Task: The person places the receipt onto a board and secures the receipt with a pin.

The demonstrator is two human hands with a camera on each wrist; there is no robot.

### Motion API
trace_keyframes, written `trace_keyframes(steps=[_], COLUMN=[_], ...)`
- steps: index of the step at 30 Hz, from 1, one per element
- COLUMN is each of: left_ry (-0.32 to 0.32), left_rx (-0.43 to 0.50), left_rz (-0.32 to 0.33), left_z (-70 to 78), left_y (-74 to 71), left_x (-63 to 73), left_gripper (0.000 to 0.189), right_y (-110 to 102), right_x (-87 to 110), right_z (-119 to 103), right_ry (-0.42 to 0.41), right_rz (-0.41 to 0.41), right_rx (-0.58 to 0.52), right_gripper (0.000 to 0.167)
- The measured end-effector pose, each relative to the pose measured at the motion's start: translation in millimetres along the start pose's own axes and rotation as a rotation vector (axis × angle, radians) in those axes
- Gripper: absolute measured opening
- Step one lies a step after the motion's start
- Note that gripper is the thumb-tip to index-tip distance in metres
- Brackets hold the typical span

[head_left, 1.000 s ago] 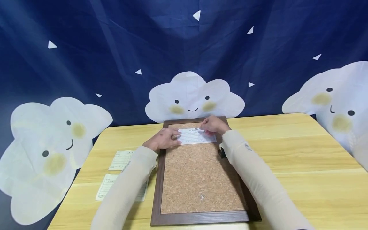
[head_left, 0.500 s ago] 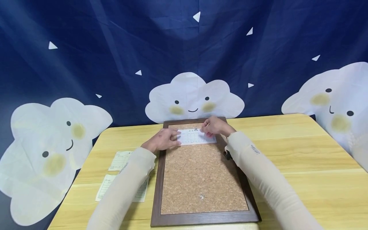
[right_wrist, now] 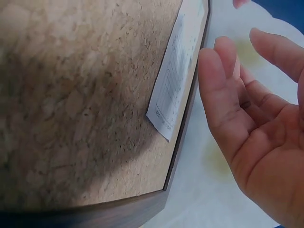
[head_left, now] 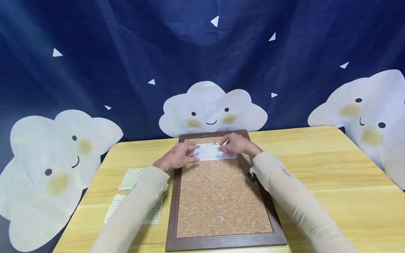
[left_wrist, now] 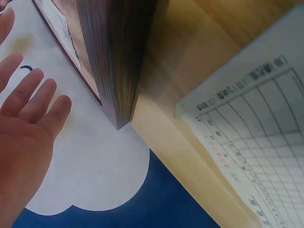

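Note:
A white slip printed with a table (head_left: 209,153) lies across the upper part of a cork board (head_left: 221,196) with a dark wooden frame. Reaching in from the left, my left hand (head_left: 179,155) has its fingers extended at the slip's left edge; they look straight in the left wrist view. My right hand (head_left: 238,144) is over the slip's right half, thumb and index finger apart. In the right wrist view its fingers (right_wrist: 213,71) are loosely bent, with nothing visible between them. A small dark mark or object shows at the slip's top edge, too small to tell.
Two pale greenish printed slips lie left of the board, an upper one (head_left: 128,179) and a lower one (head_left: 155,214), partly hidden by my left sleeve. The wooden table (head_left: 332,168) meets a blue cloud-patterned curtain (head_left: 190,42). A small whitish spot (head_left: 222,218) marks the lower cork.
My right thumb and index finger, close together before, have parted over the slip. The left hand stays at the slip's left edge. The head view has tilted slightly.

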State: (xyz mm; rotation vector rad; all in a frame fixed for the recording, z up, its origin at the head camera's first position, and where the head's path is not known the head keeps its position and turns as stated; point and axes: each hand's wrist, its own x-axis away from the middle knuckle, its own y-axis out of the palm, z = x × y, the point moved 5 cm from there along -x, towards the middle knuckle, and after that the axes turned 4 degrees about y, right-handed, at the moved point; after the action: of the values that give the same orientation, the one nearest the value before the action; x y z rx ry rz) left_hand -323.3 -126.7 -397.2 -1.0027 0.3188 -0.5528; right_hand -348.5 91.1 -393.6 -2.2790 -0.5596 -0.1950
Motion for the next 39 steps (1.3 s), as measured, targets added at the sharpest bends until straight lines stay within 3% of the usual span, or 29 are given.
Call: trace_keyframes(steps=[13, 23, 39], left_ry=[0.072, 0.058, 0.040], left_rx=[0.010, 0.057, 0.054], left_rz=[0.064, 0.091, 0.146], left_z=[0.0, -3.5, -20.3], left_y=[-1.5, -1.6, -5.7], left_x=[12.7, 22.8, 43.2], left_gripper=[0.055, 0.056, 0.057], right_y=[-0.5, -2.8, -13.3], right_x=[22.7, 37.3, 55.3], right_z=[8.6, 17.2, 38.3], right_ry=[-0.075, -0.129, -0.124], right_rz=[-0.045, -0.087, -0.082], right_rx=[-0.103, -0.128, -0.128], right_gripper=[0.030, 0.030, 0.033])
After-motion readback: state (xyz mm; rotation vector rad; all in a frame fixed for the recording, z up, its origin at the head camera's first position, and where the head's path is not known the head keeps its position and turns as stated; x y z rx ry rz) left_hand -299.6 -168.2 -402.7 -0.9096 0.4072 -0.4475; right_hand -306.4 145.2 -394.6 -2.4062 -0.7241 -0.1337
